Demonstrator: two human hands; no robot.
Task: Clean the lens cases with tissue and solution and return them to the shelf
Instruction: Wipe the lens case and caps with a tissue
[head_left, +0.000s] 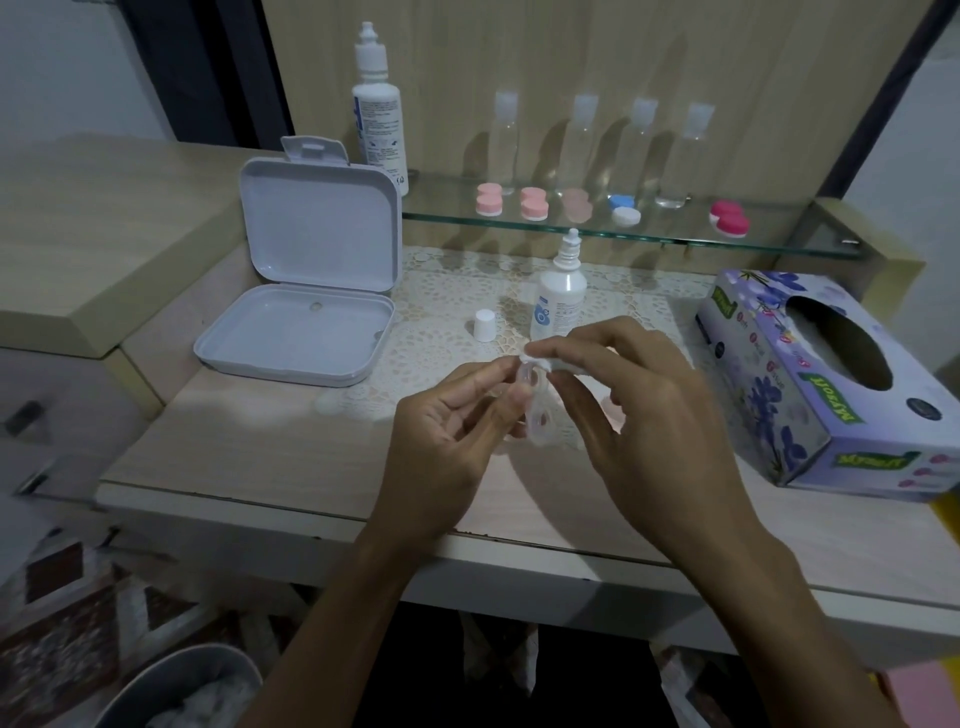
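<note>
Clear plastic, the case (531, 400) sits pinched in the left hand (447, 436) above the table (260, 467). The right hand (649, 415) pinches a tissue (540, 358) into its upper well. Best to twist gently, keeping the left grip firm.

— What is being cleaned?
— A clear, two-well plastic lens case (535, 410), open and held upright above the desk, with a wad of white tissue (550, 362) pressed at its top well.
— And the solution?
— A small white squeeze bottle (561, 296) stands uncapped just behind; its white cap (484, 325) sits beside it.
— The rest?
— Five capped cases line the glass shelf (649, 234): three pink (534, 203), one blue-and-white (623, 209), one magenta (730, 218).
</note>
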